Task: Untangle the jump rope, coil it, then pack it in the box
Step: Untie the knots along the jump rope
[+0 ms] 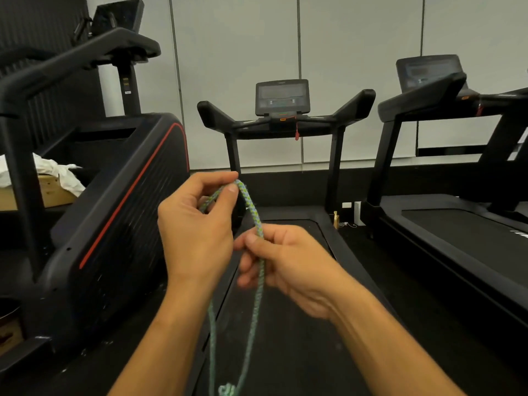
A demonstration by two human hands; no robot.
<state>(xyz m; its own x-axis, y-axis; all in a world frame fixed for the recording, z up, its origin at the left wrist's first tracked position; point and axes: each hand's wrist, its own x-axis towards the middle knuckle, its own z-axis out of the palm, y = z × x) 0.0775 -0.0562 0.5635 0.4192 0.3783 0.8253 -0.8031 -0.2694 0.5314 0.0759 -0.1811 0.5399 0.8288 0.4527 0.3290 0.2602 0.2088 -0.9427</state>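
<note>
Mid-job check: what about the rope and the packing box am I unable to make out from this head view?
- Jump rope: its handles and lower length are cut off by the bottom edge; a small tangle there is only partly visible.
- Rope inside the left hand and right hand: hidden by the fingers.
- The strands hanging down are motion-blurred.
- Packing box: none identifiable in the head view.

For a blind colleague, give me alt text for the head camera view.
Two bare hands, left hand and right hand, pinch a bend of green braided jump rope over a treadmill; both strands hang down towards a knot.
</note>
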